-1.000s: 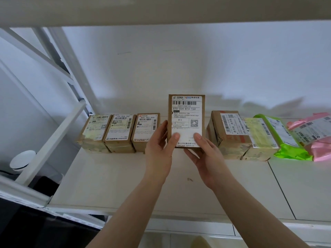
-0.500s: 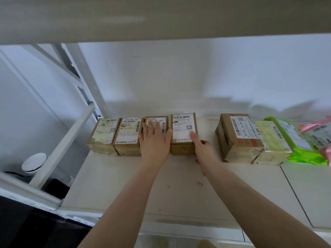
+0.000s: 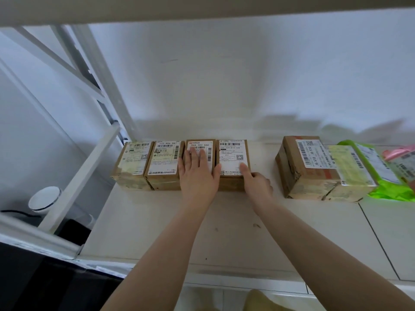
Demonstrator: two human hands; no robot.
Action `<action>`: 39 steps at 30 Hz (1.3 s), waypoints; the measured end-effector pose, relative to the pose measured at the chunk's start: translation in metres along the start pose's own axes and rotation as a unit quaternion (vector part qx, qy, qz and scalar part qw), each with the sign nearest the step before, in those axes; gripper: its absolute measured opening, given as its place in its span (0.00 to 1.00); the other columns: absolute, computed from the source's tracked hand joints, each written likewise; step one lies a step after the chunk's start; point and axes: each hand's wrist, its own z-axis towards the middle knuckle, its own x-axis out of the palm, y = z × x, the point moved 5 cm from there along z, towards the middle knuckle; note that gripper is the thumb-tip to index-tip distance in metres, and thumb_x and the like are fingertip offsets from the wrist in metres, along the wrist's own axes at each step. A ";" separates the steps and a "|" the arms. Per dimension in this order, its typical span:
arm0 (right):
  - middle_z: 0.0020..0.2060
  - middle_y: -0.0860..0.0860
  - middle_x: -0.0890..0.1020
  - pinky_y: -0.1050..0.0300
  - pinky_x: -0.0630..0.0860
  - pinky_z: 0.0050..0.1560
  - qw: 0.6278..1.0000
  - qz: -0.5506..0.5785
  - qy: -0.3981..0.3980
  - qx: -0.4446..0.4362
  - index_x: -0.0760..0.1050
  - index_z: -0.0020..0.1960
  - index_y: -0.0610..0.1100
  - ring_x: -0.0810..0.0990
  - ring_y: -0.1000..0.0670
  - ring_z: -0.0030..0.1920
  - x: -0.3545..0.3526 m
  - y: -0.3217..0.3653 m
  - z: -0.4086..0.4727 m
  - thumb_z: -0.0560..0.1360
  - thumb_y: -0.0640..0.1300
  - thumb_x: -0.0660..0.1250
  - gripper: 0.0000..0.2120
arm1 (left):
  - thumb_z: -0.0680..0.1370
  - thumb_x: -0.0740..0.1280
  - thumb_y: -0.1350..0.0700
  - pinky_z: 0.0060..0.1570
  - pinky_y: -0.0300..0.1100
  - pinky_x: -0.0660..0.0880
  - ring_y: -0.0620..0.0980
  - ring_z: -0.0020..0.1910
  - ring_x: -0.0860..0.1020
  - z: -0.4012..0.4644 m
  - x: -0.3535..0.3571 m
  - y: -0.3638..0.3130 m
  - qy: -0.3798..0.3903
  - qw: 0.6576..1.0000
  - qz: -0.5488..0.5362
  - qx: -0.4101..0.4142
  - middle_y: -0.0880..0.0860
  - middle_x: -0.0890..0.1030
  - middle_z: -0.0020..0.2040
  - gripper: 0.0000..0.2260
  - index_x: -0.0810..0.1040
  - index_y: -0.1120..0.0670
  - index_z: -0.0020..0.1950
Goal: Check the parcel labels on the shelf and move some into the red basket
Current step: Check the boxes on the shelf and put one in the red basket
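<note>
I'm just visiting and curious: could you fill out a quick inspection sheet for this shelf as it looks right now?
Surface: pale shelf board, a few small specks.
Job's things: four brown boxes side by side, labels up, including the third box and fourth box; apart to the right, a larger brown box, a green bag, a pink bag. Red basket: nothing seen.
Clutter: nothing seen.
Hands: left hand rests flat on the third box; right hand touches the fourth box's near right corner.
Cables: nothing seen.
Surroundings: white wall, white shelf frame, round white object lower left.
</note>
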 end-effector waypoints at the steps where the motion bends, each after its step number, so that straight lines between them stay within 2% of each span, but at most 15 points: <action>1: 0.62 0.41 0.77 0.42 0.71 0.66 1.000 -0.002 0.001 0.000 0.75 0.66 0.45 0.72 0.39 0.64 0.000 0.000 -0.001 0.74 0.74 0.50 0.39 | 0.81 0.46 0.38 0.77 0.51 0.39 0.54 0.80 0.45 0.000 0.000 0.000 -0.001 1.000 0.001 0.001 0.58 0.50 0.81 0.32 0.51 0.56 0.80; 6: 0.53 0.43 0.81 0.42 0.74 0.62 1.000 0.001 0.013 -0.020 0.77 0.59 0.45 0.76 0.40 0.58 -0.001 0.003 -0.004 0.73 0.76 0.48 0.39 | 0.81 0.44 0.38 0.77 0.51 0.38 0.55 0.80 0.45 -0.001 0.003 -0.001 -0.005 1.000 0.011 0.004 0.58 0.49 0.81 0.32 0.51 0.56 0.80; 8: 0.54 0.44 0.82 0.42 0.73 0.63 0.999 0.011 0.026 -0.027 0.77 0.60 0.45 0.77 0.40 0.59 -0.004 0.004 -0.007 0.72 0.77 0.47 0.41 | 0.81 0.43 0.38 0.77 0.51 0.38 0.55 0.80 0.45 -0.001 0.003 -0.001 0.002 1.000 0.010 0.001 0.59 0.49 0.81 0.32 0.50 0.56 0.80; 11: 0.57 0.46 0.81 0.40 0.73 0.65 0.997 0.065 0.036 -0.002 0.75 0.65 0.46 0.76 0.41 0.60 -0.012 0.000 -0.016 0.63 0.81 0.46 0.49 | 0.80 0.39 0.38 0.77 0.52 0.40 0.57 0.80 0.45 -0.005 -0.004 -0.005 -0.017 1.000 0.000 0.008 0.60 0.49 0.81 0.34 0.48 0.57 0.80; 12: 0.56 0.47 0.80 0.41 0.73 0.65 0.995 0.096 0.039 0.011 0.75 0.65 0.47 0.77 0.43 0.58 -0.016 -0.003 -0.021 0.66 0.80 0.48 0.46 | 0.79 0.38 0.39 0.77 0.51 0.40 0.57 0.80 0.45 -0.008 -0.009 -0.010 -0.034 0.999 -0.011 0.022 0.60 0.49 0.81 0.34 0.49 0.58 0.80; 14: 0.50 0.50 0.79 0.48 0.74 0.60 0.985 0.163 0.041 0.033 0.73 0.61 0.47 0.77 0.48 0.51 -0.023 -0.014 -0.029 0.76 0.72 0.53 0.31 | 0.81 0.41 0.40 0.78 0.47 0.41 0.55 0.80 0.46 -0.012 -0.017 -0.029 -0.047 0.995 -0.054 0.067 0.58 0.50 0.81 0.32 0.50 0.58 0.80; 15: 0.49 0.50 0.78 0.50 0.74 0.58 0.979 0.194 0.038 0.054 0.72 0.61 0.47 0.76 0.49 0.49 -0.028 -0.024 -0.029 0.78 0.68 0.55 0.27 | 0.82 0.43 0.42 0.78 0.46 0.42 0.53 0.80 0.46 -0.014 -0.020 -0.041 -0.039 0.992 -0.086 0.089 0.56 0.50 0.81 0.30 0.50 0.57 0.80; 18: 0.56 0.46 0.79 0.48 0.76 0.58 0.954 0.274 0.020 0.119 0.70 0.69 0.43 0.77 0.44 0.56 -0.049 -0.050 -0.039 0.77 0.68 0.59 0.33 | 0.84 0.51 0.46 0.77 0.42 0.47 0.48 0.80 0.50 -0.019 -0.023 -0.084 0.014 0.969 -0.223 0.105 0.52 0.53 0.81 0.26 0.56 0.55 0.80; 22: 0.59 0.43 0.77 0.44 0.77 0.62 0.916 0.367 -0.017 0.160 0.68 0.70 0.44 0.77 0.43 0.59 -0.083 -0.070 -0.044 0.75 0.68 0.63 0.34 | 0.82 0.57 0.43 0.75 0.45 0.57 0.50 0.77 0.60 -0.034 -0.015 -0.140 0.134 0.921 -0.361 0.053 0.52 0.62 0.79 0.27 0.61 0.55 0.78; 25: 0.64 0.44 0.73 0.45 0.76 0.61 0.894 0.414 -0.031 0.168 0.66 0.74 0.47 0.73 0.44 0.60 -0.104 -0.073 -0.038 0.75 0.66 0.65 0.35 | 0.81 0.59 0.42 0.66 0.44 0.64 0.54 0.73 0.67 -0.041 -0.007 -0.174 0.222 0.867 -0.445 -0.032 0.55 0.68 0.75 0.29 0.64 0.57 0.76; 27: 0.64 0.45 0.72 0.47 0.75 0.60 0.883 0.432 -0.027 0.179 0.66 0.74 0.48 0.72 0.45 0.58 -0.110 -0.071 -0.032 0.75 0.66 0.66 0.35 | 0.81 0.61 0.44 0.61 0.43 0.66 0.55 0.70 0.71 -0.042 -0.002 -0.190 0.254 0.827 -0.494 -0.085 0.55 0.72 0.72 0.26 0.67 0.57 0.74; 29: 0.65 0.45 0.73 0.48 0.75 0.59 0.878 0.438 -0.024 0.190 0.67 0.74 0.47 0.73 0.44 0.58 -0.114 -0.070 -0.026 0.74 0.67 0.67 0.36 | 0.81 0.63 0.46 0.63 0.45 0.68 0.56 0.69 0.72 -0.043 0.007 -0.200 0.271 0.800 -0.522 -0.121 0.54 0.74 0.70 0.24 0.68 0.56 0.73; 32: 0.68 0.46 0.74 0.48 0.75 0.57 0.871 0.448 -0.019 0.200 0.68 0.74 0.47 0.73 0.43 0.62 -0.115 -0.070 -0.018 0.73 0.67 0.67 0.36 | 0.79 0.66 0.46 0.65 0.49 0.71 0.56 0.66 0.75 -0.042 0.021 -0.209 0.264 0.777 -0.551 -0.155 0.53 0.78 0.67 0.22 0.72 0.54 0.70; 35: 0.67 0.47 0.75 0.49 0.74 0.55 0.870 0.452 -0.008 0.196 0.69 0.73 0.48 0.73 0.45 0.60 -0.114 -0.070 -0.014 0.74 0.66 0.66 0.34 | 0.79 0.66 0.46 0.67 0.53 0.71 0.55 0.65 0.76 -0.042 0.033 -0.210 0.257 0.770 -0.561 -0.162 0.52 0.79 0.66 0.21 0.72 0.52 0.69; 39: 0.65 0.47 0.78 0.47 0.77 0.58 0.868 0.462 0.006 0.182 0.71 0.71 0.48 0.77 0.45 0.61 -0.114 -0.077 -0.007 0.74 0.65 0.67 0.32 | 0.82 0.61 0.48 0.63 0.48 0.73 0.55 0.65 0.76 -0.045 0.032 -0.210 0.217 0.779 -0.564 -0.165 0.52 0.78 0.66 0.18 0.72 0.53 0.70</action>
